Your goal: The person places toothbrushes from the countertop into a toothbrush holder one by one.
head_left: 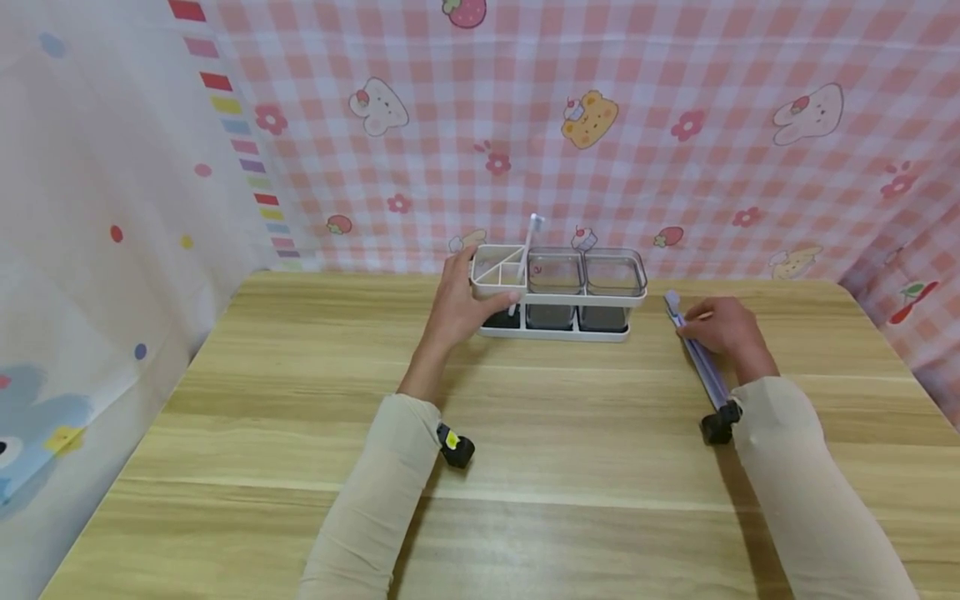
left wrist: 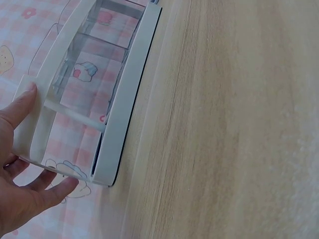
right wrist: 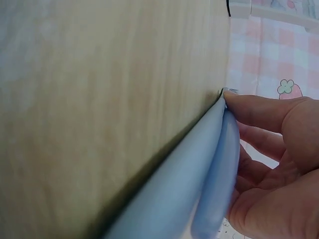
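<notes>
A white toothbrush holder [head_left: 564, 335] stands near the back of the table, with two clear cups [head_left: 555, 275] in its upper frame. A white toothbrush [head_left: 533, 237] leans in its divided left section. My left hand [head_left: 459, 296] grips the holder's left end, thumb across the front of the upper frame and fingers around the side, as the left wrist view also shows. To the right of the holder, my right hand [head_left: 723, 327] pinches a lavender toothbrush [head_left: 701, 360] close over the table. In the right wrist view, two long pale-blue handles [right wrist: 172, 184] run side by side below the fingertips.
The wooden table [head_left: 570, 517] extends toward me and to both sides. A pink checked cloth [head_left: 465, 100] hangs right behind the holder, and a pale patterned cloth [head_left: 120, 200] hangs at the left. Black wrist cameras [head_left: 457, 450] sit on both sleeves.
</notes>
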A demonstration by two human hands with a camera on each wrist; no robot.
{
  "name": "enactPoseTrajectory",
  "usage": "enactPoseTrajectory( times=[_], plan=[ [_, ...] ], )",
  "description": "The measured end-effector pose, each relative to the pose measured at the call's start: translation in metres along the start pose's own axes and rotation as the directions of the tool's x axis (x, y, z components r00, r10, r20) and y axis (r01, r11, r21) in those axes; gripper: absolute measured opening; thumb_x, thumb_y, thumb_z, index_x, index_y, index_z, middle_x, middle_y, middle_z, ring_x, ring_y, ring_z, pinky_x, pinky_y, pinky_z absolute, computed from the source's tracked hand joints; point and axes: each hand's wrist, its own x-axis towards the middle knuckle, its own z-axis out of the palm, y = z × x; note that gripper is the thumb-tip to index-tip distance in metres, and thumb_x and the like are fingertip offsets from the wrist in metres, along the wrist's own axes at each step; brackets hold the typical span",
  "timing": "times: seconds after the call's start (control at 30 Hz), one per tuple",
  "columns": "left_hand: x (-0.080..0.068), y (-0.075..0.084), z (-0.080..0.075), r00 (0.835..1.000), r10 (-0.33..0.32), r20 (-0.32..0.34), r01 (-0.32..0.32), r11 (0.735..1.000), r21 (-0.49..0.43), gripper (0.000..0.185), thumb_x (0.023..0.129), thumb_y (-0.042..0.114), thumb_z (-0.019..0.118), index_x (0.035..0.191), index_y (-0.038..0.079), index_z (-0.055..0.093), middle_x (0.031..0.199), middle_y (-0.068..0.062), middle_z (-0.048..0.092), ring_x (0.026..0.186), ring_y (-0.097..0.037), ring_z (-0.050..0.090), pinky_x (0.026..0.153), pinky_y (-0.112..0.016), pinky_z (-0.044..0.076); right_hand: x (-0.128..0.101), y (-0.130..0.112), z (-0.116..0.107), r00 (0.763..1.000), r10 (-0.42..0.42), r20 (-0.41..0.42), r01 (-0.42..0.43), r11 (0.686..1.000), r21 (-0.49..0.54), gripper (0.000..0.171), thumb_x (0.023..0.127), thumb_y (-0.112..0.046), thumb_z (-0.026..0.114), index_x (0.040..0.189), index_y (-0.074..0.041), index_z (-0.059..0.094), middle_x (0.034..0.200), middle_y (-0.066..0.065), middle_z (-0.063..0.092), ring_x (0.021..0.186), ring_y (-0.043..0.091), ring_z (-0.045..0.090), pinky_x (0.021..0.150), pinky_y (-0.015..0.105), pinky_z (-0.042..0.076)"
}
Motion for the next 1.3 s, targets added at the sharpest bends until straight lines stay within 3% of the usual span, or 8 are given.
enactPoseTrajectory(
  times=[0.47, 0.63, 1.0, 1.3],
  plan=[
    [-0.002, 0.000, 0.000, 1.000, -0.012, 0.003, 0.012, 1.000, 0.001, 0.094, 0.083, 0.033, 0.086, 0.155, 0.006, 0.033, 0.149, -0.014, 0.039, 0.122, -0.029, 0.047, 0.104, -0.046, 0.042, -0.001, 0.004, -0.001, 1.000, 0.002, -0.016, -0.001, 0.999, 0.053, 0.048, 0.098, -0.024, 0.063, 0.134, 0.007, 0.058, 0.129, 0.036, 0.056, 0.105, 0.042, 0.060, 0.079, 0.041, 0.050],
    [-0.001, 0.000, 0.000, 1.000, -0.010, -0.003, 0.010, 1.000, 0.005, 0.093, 0.083, 0.032, 0.086, 0.155, 0.006, 0.034, 0.148, -0.014, 0.039, 0.123, -0.029, 0.047, 0.105, -0.046, 0.041, -0.001, 0.002, -0.004, 0.998, -0.007, -0.059, 0.010, 0.999, 0.053, 0.049, 0.097, -0.023, 0.063, 0.134, 0.008, 0.058, 0.127, 0.035, 0.059, 0.104, 0.041, 0.059, 0.077, 0.037, 0.049],
    [0.000, -0.001, -0.001, 1.000, -0.015, 0.002, 0.015, 1.000, 0.000, 0.096, 0.082, 0.034, 0.086, 0.156, 0.005, 0.032, 0.151, -0.016, 0.037, 0.122, -0.030, 0.047, 0.104, -0.047, 0.041, -0.002, -0.007, -0.006, 0.988, 0.022, -0.151, 0.007, 0.982, 0.189, 0.044, 0.094, -0.016, 0.066, 0.129, 0.009, 0.061, 0.123, 0.034, 0.062, 0.075, 0.012, 0.060, 0.060, 0.021, 0.051],
    [-0.002, 0.000, -0.001, 1.000, -0.030, 0.005, 0.030, 0.999, -0.021, 0.094, 0.083, 0.033, 0.086, 0.156, 0.007, 0.032, 0.151, -0.015, 0.036, 0.120, -0.029, 0.049, 0.102, -0.047, 0.043, -0.003, -0.008, -0.005, 0.989, 0.055, -0.139, -0.018, 0.966, 0.257, 0.045, 0.096, -0.016, 0.065, 0.132, 0.010, 0.058, 0.128, 0.035, 0.059, 0.072, 0.006, 0.060, 0.062, 0.022, 0.054]
  ],
)
